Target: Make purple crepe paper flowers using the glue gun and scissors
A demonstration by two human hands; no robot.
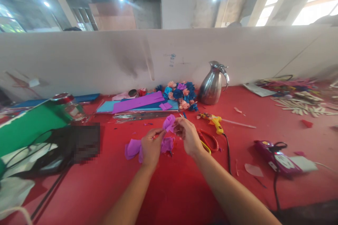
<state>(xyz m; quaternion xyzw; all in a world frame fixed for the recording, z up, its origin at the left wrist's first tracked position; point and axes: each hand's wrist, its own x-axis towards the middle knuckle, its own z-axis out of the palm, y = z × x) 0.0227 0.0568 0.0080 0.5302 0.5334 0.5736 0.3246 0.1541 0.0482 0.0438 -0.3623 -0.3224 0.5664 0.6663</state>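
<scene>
Between my two hands is a small purple crepe paper flower (169,122), its petals rolled and curled. My left hand (151,146) pinches its base between thumb and fingers. On the flower's right side, my right hand (188,134) has its fingertips closed at the edge of the paper. More purple paper pieces (132,148) lie on the red table under and beside my left hand. Red-handled scissors (211,141) rest just right of my right hand, partly hidden by it. Beyond them lies a yellow glue gun (217,125) with a glue stick in its back.
Behind my hands are purple paper strips (139,101), a heap of finished paper flowers (182,93) and a steel jug (212,86). A purple power strip (277,158) with cords lies at right. At left stand a glass jar (71,108) and a green board (26,124).
</scene>
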